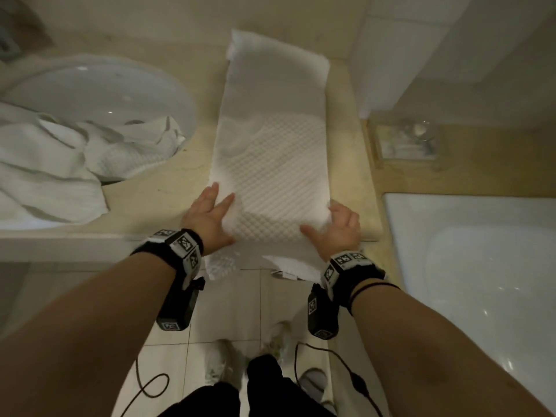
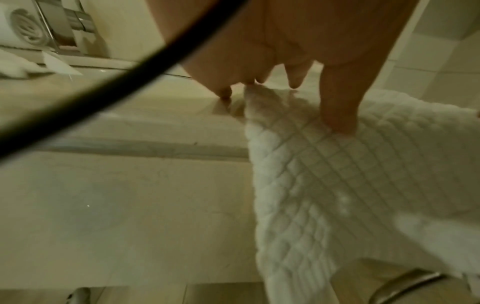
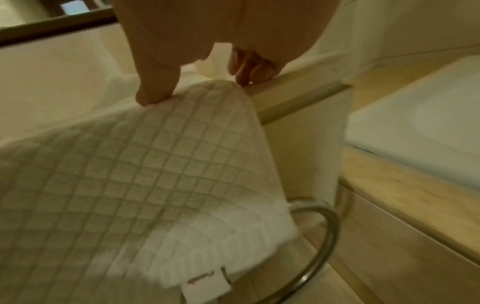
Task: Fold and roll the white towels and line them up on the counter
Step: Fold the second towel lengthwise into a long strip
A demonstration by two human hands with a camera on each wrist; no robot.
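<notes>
A long white waffle towel [image 1: 270, 145], folded into a narrow strip, lies lengthwise on the beige counter [image 1: 168, 200]. Its near end hangs over the front edge. My left hand [image 1: 210, 215] holds the near left edge, with straight fingers on top. In the left wrist view my thumb [image 2: 337, 115] presses the towel [image 2: 350, 185]. My right hand [image 1: 340, 227] grips the near right edge with curled fingers. The right wrist view shows its thumb [image 3: 155, 90] pinching the towel [image 3: 130, 174], whose label hangs at the bottom.
A round white sink [image 1: 99, 94] sits left of the towel, with a heap of crumpled white towels [image 1: 45, 164] spilling over it. A glass dish [image 1: 406, 142] and a white bathtub [image 1: 481, 266] are to the right. A metal ring [image 3: 319, 236] hangs below the counter.
</notes>
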